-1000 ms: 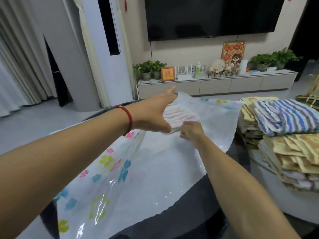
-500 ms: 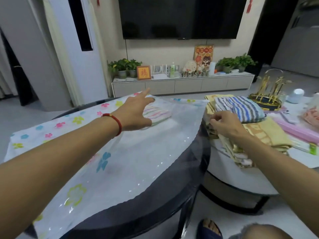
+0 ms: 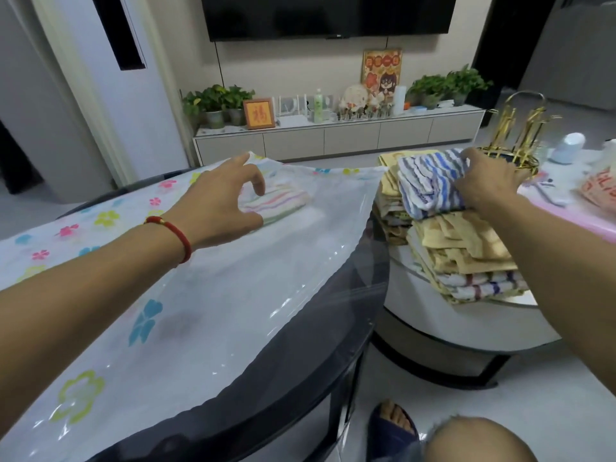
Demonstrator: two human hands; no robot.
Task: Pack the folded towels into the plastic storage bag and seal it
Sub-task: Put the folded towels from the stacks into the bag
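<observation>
A dark round glass table (image 3: 326, 331) is seen in a living room, with a lower white table (image 3: 443, 318) just beside it on the right. Along the far wall a long pale cabinet (image 3: 340, 136) is set beneath a wall-mounted television (image 3: 328, 15); potted plants (image 3: 216, 103), a small red framed picture (image 3: 259, 113) and a bottle (image 3: 318, 105) are lined up on it. A gold wire rack (image 3: 520, 131) is placed at the far side of the white table.

The plastic storage bag (image 3: 206, 315), printed with coloured flowers, is spread flat over the glass table, its long axis running from the near left to the far right. One striped pastel towel (image 3: 278, 203) can be made out through the plastic at the far end, its long side lying roughly across the bag. The far edge of the bag is lifted by the left hand (image 3: 220, 208), whose fingers are loosely curved and spread; whether the plastic is actually pinched cannot be told.

A stack of folded towels (image 3: 460, 251) is piled on the white table. The blue-striped towel (image 3: 430, 185) on top is gripped at its far edge by the right hand (image 3: 486, 185), fingers curled over it.
</observation>
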